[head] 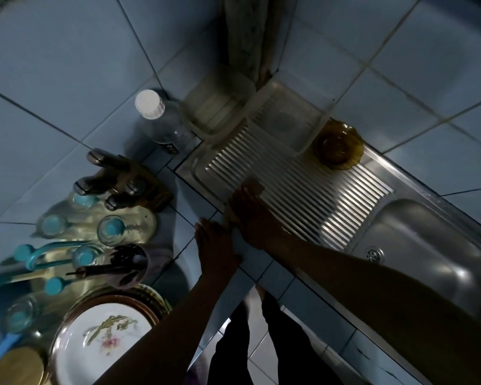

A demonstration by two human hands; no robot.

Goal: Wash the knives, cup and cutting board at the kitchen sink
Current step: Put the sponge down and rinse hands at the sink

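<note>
Head view: knife block (125,180) beside drainboard (303,190).

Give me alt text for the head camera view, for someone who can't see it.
Seen from above in dim light, a person's left hand and right hand rest flat at the edge of a steel drainboard beside the sink basin. A knife block stands left.

sink (439,245): glossy stainless steel, ribbed drainboard | wall tiles (67,65): smooth glazed ceramic | bowl (338,145) at 1 o'clock: amber glass | knife block (139,187) at 9 o'clock: wood | bottle (164,126): clear plastic | plate (109,337): glossy
</note>
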